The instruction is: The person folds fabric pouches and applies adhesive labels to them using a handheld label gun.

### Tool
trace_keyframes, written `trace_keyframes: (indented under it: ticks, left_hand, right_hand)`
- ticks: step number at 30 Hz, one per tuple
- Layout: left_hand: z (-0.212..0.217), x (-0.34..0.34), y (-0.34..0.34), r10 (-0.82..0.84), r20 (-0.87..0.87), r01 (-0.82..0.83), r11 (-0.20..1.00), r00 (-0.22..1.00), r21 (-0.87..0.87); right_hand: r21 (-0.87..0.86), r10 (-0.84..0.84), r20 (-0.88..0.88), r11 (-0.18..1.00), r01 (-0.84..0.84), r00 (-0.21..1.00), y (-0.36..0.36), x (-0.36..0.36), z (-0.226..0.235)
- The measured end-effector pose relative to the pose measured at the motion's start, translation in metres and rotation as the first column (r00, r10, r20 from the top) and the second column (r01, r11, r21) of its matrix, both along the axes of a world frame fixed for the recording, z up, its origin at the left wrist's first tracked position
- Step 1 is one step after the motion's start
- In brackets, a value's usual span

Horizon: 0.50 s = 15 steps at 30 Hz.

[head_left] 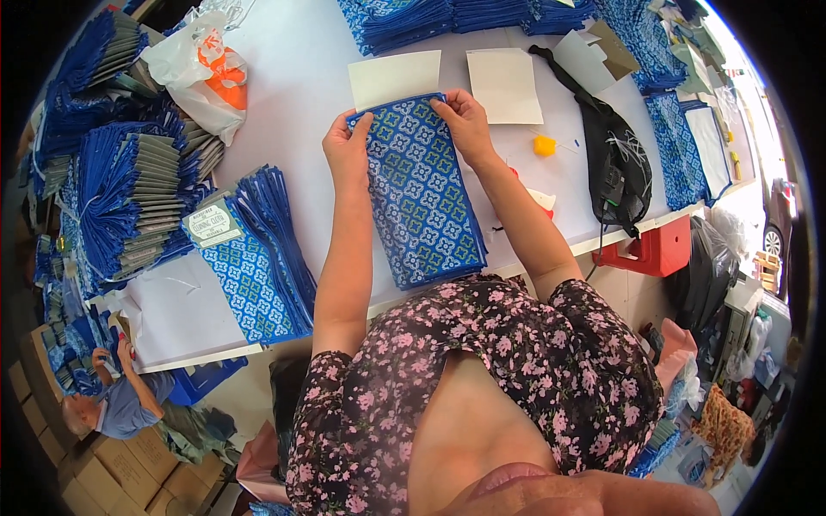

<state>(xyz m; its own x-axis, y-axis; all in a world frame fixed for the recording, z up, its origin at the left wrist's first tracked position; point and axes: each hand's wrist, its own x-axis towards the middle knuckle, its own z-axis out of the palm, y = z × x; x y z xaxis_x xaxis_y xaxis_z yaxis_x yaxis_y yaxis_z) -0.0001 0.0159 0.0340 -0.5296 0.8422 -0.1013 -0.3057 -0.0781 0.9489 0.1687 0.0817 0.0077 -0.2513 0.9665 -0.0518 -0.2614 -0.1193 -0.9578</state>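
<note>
Site: a textile workshop, goods in bulk. Evidence: stacks of folded blue cloth (116, 198), many of a kind, at 9 o'clock; further piles of patterned cloth (490, 17) toward 12; a broad white table (288, 103) as work surface; cardboard boxes (129, 460) at 8 o'clock, a co-worker (129, 408) close by, hands raised among more blue cloth; black plastic bags (699, 271) at 3, bright daylight and a car (774, 228) beyond
</note>
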Motion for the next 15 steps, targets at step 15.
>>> trace_keyframes:
  ticks: [15]
  left_hand:
    - [-0.001, 0.013, -0.004, 0.037, 0.116, -0.047, 0.995, 0.993, 0.084]
  right_hand:
    - [-0.022, -0.122, -0.102, 0.992, 0.121, 0.987, -0.009, -0.011, 0.005]
